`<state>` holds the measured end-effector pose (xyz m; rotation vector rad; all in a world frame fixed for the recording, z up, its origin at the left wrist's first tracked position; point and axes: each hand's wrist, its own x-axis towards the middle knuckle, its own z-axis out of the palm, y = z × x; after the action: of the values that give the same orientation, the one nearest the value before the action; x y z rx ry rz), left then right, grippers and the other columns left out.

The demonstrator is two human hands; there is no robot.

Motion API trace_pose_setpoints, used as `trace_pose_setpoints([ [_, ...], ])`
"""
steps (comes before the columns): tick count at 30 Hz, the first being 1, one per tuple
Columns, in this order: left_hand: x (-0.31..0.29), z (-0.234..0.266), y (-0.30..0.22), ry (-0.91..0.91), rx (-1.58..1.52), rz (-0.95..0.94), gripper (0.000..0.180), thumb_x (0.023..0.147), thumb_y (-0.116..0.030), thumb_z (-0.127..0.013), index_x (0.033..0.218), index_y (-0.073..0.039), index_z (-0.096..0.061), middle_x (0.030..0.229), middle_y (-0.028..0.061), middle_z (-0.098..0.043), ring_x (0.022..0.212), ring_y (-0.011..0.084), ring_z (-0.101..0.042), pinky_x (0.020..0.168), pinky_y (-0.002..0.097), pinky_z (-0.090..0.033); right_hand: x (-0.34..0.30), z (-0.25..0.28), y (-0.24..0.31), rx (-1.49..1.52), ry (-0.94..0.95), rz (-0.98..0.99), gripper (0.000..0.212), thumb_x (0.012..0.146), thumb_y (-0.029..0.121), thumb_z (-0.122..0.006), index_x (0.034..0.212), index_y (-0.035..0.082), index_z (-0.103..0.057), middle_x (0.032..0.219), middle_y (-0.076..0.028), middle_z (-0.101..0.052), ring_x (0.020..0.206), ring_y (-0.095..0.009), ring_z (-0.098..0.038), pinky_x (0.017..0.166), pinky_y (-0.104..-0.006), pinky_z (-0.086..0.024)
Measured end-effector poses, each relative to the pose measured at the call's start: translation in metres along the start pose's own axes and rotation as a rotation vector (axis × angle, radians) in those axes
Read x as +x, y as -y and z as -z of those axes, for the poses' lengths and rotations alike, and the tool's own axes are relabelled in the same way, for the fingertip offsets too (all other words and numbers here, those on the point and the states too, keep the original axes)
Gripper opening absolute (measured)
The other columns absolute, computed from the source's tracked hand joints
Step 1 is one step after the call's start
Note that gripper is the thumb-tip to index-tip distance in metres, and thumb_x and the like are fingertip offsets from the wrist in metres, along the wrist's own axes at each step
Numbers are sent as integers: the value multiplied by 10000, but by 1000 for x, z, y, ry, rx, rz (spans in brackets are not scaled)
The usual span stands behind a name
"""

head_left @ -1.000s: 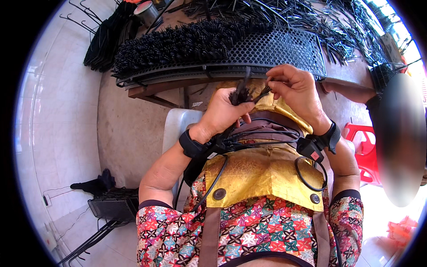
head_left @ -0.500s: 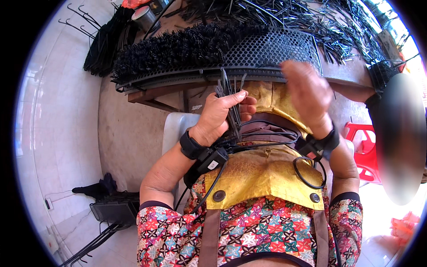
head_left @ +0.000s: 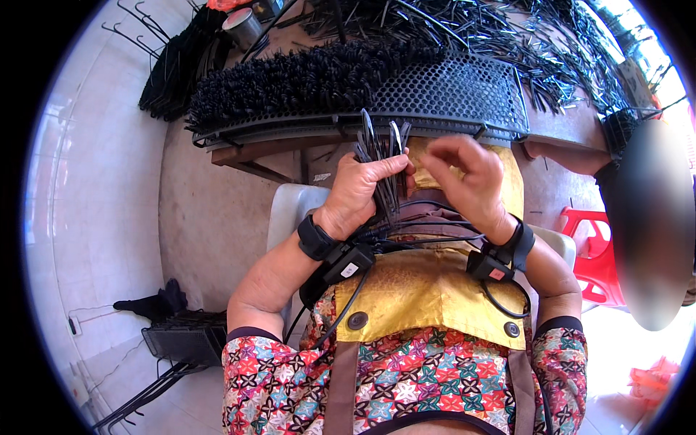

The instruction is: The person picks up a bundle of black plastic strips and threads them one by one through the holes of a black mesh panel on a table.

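Observation:
My left hand [head_left: 362,192] grips a bunch of thin black plastic strips [head_left: 383,152] that stand upright above my lap. My right hand [head_left: 471,181] hovers just right of the bunch, fingers curled toward its top, holding nothing that I can make out. In front of both hands lies a black perforated mat [head_left: 449,90] on a low wooden bench; its left part is filled with dense black tufts [head_left: 290,83], its right part is bare mesh. Both wrists carry black bands with small devices and cables.
Loose black strips [head_left: 507,36] are heaped across the bench behind the mat. A metal tin [head_left: 243,25] stands at the back left beside bundled black pieces. I sit on a white plastic chair [head_left: 290,210]. A red stool [head_left: 591,246] and another person are at the right.
My left hand has lowered from the mat edge toward my lap, and the bunch of strips now stands upright in it. My right hand moved from the mat to beside the bunch.

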<state>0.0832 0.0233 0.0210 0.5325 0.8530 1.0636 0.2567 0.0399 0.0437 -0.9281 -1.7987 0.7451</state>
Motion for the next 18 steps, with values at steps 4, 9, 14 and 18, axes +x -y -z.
trace_pose_setpoints([
  [4, -3, -8, 1, 45, 83, -33, 154, 806, -63, -653, 944, -2, -619, 792, 78, -639, 675, 176, -621, 599, 272, -514, 11, -7, -19, 280, 11, -352, 300, 759, 38, -690, 1014, -36, -549, 718, -61, -630, 624, -87, -591, 535, -233, -480],
  [9, 0, -6, 13, 34, 93, -37, 160, 800, -50, -658, 948, -6, -616, 798, 74, -639, 659, 171, -620, 602, 274, -513, 9, -10, -23, 368, 149, -496, 349, 756, -17, -640, 1080, -62, -516, 708, -62, -619, 622, -88, -589, 520, -224, -475],
  [14, -3, -7, 20, 74, 74, 47, 175, 813, -47, -640, 977, -6, -597, 802, 75, -638, 650, 175, -622, 587, 278, -515, 1, -6, -36, 305, 217, -548, 308, 740, -66, -578, 1044, -57, -535, 680, -52, -595, 570, -80, -566, 487, -221, -466],
  [18, -5, -5, 22, 46, 72, 111, 166, 824, -49, -619, 978, 5, -587, 804, 90, -633, 646, 188, -628, 570, 299, -531, -1, 2, -35, 359, 131, -598, 267, 741, -75, -573, 1004, -38, -544, 659, -36, -576, 520, -73, -540, 450, -207, -444],
])
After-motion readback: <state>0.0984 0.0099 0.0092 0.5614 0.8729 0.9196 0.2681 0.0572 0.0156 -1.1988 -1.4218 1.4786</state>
